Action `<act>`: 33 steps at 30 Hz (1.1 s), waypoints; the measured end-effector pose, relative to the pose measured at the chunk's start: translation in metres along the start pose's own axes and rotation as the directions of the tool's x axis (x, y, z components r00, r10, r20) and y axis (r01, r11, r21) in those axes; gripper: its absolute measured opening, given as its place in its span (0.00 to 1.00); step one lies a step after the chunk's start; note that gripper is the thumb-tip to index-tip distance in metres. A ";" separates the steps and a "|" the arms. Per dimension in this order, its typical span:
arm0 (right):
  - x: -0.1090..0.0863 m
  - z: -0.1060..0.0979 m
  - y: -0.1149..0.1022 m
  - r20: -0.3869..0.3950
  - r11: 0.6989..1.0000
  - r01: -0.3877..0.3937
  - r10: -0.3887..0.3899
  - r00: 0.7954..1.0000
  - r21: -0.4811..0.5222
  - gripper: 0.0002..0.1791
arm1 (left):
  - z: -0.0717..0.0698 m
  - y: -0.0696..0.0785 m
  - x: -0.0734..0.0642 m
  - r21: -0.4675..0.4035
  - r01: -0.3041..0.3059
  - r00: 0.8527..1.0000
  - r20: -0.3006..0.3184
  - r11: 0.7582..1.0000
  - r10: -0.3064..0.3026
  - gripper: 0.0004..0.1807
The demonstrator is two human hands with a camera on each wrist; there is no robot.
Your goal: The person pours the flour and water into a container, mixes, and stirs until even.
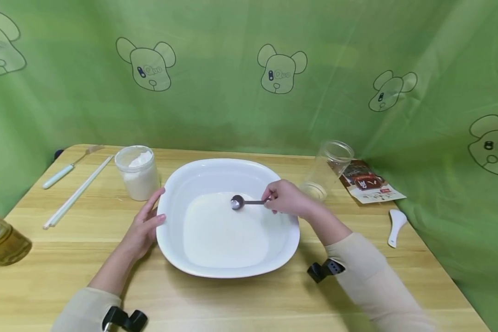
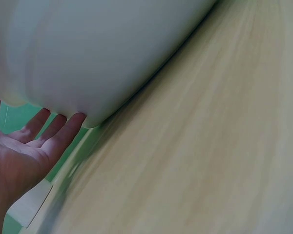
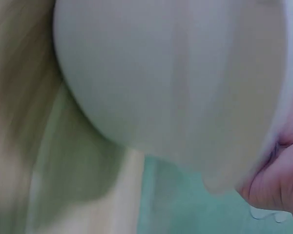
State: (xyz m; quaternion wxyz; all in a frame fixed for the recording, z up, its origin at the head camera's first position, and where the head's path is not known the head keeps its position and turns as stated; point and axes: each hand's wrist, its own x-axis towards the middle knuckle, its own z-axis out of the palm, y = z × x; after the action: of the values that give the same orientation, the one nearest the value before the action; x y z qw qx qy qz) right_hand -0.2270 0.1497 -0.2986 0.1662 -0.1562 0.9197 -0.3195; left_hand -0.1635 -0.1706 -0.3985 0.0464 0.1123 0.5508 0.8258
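A white oval basin (image 1: 228,272) stands on the table in the middle of the head view. My left hand (image 1: 143,226) rests against its left side, fingers spread and fairly straight. From the left wrist, the fingertips (image 2: 78,117) touch the basin's outer wall (image 2: 97,53). Over the basin, my right hand (image 1: 286,198) pinches the handle of a small round-bowled metal spoon (image 1: 237,202), which points left. A smooth white layer (image 1: 228,235) covers the basin's floor; I cannot tell its texture. In the right wrist view the basin's wall (image 3: 161,73) hides the spoon.
Behind the left hand stands a jar of white powder (image 1: 140,177). White chopsticks (image 1: 79,192) and a blue-handled utensil (image 1: 62,174) lie left; an amber-filled jar (image 1: 4,240) is at the left edge. At right are a clear container (image 1: 325,168), a packet (image 1: 367,184) and a white spoon (image 1: 396,227).
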 end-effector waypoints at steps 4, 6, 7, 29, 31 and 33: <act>0.010 0.014 -0.005 0.061 0.993 0.033 -0.040 0.997 0.110 0.07 | 0.000 -0.001 0.000 -0.003 0.003 1.000 0.000 1.000 -0.003 0.34; 0.011 0.019 -0.007 0.104 0.988 0.063 -0.078 0.991 0.143 0.07 | 0.000 -0.001 0.000 -0.001 0.002 1.000 -0.001 1.000 -0.002 0.34; 0.010 0.021 -0.007 0.124 0.986 0.075 -0.094 0.988 0.149 0.06 | 0.000 0.000 -0.001 -0.001 0.002 1.000 -0.003 1.000 -0.002 0.34; -0.008 0.002 0.000 0.013 0.999 0.008 -0.007 1.000 -0.034 0.06 | -0.001 0.000 0.000 0.010 -0.026 1.000 0.009 1.000 0.026 0.33; -0.002 0.006 -0.001 0.015 1.000 0.005 -0.005 1.000 -0.004 0.06 | -0.001 0.000 0.000 0.011 -0.024 1.000 0.009 1.000 0.024 0.33; 0.003 0.010 -0.003 0.026 0.999 0.032 -0.033 0.999 0.013 0.06 | -0.001 0.000 0.000 0.010 -0.021 1.000 0.011 1.000 0.021 0.34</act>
State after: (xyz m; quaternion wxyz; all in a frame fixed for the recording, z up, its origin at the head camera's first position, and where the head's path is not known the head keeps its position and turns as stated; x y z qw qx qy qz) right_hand -0.2250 0.1413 -0.3049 0.1742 -0.1743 0.9127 -0.3259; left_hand -0.1640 -0.1711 -0.3990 0.0401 0.1230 0.5534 0.8228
